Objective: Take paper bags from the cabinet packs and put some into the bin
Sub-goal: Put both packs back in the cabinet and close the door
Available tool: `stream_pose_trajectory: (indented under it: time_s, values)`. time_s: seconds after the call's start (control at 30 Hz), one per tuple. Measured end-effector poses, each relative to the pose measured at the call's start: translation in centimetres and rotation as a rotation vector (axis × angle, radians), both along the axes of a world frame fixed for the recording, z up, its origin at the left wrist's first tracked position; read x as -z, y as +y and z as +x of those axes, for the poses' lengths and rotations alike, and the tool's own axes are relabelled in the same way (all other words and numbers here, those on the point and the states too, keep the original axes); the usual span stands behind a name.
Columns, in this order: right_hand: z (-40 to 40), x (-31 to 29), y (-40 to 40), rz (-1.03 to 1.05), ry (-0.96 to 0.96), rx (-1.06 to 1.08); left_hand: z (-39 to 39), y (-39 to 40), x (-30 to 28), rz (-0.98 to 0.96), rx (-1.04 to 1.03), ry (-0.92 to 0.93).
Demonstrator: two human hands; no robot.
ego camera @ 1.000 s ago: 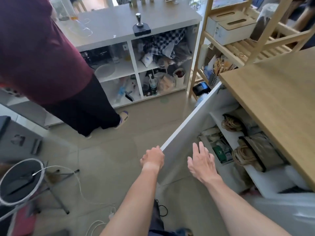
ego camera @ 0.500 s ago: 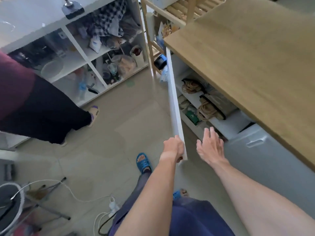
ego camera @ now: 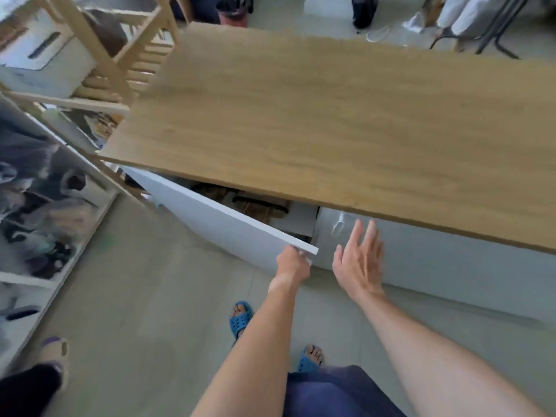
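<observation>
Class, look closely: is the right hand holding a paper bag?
No; the right hand is open with spread fingers, holding nothing, beside the cabinet door.

A wide wooden countertop [ego camera: 346, 124] fills the upper middle of the view. To its left stands a wooden rack [ego camera: 120, 55] holding a white box [ego camera: 45, 55]. A blurred white shelf unit [ego camera: 36, 206] with dark clutter runs along the left edge. Blue sandals [ego camera: 240, 319] stand on the grey floor [ego camera: 135, 296]. Dark chair legs [ego camera: 496, 34] show at top right.

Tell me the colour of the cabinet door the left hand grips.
White; the cabinet door shows in the head view.
</observation>
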State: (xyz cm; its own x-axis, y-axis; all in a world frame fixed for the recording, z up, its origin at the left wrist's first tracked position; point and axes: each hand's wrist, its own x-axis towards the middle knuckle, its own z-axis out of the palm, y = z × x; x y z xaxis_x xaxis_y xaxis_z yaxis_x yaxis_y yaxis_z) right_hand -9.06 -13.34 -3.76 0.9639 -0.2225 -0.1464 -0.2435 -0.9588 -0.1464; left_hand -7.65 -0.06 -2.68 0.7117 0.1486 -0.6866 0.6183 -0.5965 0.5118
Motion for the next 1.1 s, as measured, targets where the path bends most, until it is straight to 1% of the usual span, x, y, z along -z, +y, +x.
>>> stream_pose_trajectory:
  time_s: [0.1, 0.23, 0.33, 0.5, 0.6, 0.67, 0.8, 0.97, 1.03, 1.1]
  values:
    - [0.9, -0.5, -0.1, -0.035, 0.001, 0.036, 2.5, -0.2, 0.0, -0.065, 0.073, 0.039]
    - [2.0, -0.4, 0.9, -0.044, -0.001, 0.111, 6.1, 0.1, 0.3, -0.099, 0.239, 0.074]
    - [2.4, -0.1, 2.1, -0.048, -0.018, 0.181, 7.9, 0.5, 1.0, -0.179, 0.318, 0.115]
    - [3.4, -0.3, 3.7, -0.061, -0.008, 0.272, 9.6, 1.3, 2.8, -0.196, 0.451, 0.124]
    - [4.2, -1.0, 4.7, -0.075, -0.023, 0.297, 10.4, 2.1, 2.0, -0.208, 0.561, 0.106]
    - [5.0, -1.6, 5.3, -0.083, -0.037, 0.311, 10.6, 2.9, 0.8, -0.182, 0.647, 0.068]
    - [6.4, -2.5, 6.5, -0.087, -0.044, 0.322, 10.3, 5.5, -0.8, -0.041, 0.831, -0.023]
    - [7.6, -3.0, 8.8, -0.085, -0.047, 0.283, 11.0, 8.5, -1.7, 0.095, 0.992, -0.349]
    - [8.0, -3.2, 9.7, -0.099, -0.042, 0.269, 11.0, 9.0, -1.5, 0.157, 1.024, -0.425]
    - [8.4, -3.3, 10.4, -0.102, -0.033, 0.255, 10.8, 9.1, -1.1, 0.213, 1.043, -0.454]
